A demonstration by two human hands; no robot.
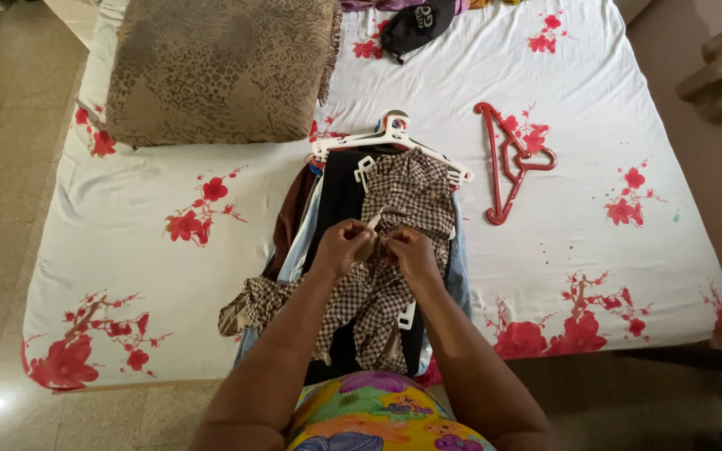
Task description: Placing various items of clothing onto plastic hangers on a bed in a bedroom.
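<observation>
Both hands pinch a brown-and-white checked shirt on the bed.
Left hand (343, 247) and right hand (412, 253) meet, fingers curled on the checked shirt (407, 196) atop piled clothes; red plastic hanger (507, 159) lies beyond the right hand.

dark cap (415, 25): cut by top edge; garments under checked shirt (403, 209): mostly hidden; fingertips: buried in cloth

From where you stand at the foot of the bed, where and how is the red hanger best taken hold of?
Grip the red hanger by its long straight arm, coming from above. It lies flat on the sheet, right of the clothes pile, with nothing on it. The hook points to the right. Both the left hand and the right hand are busy pinching the checked shirt.
</observation>
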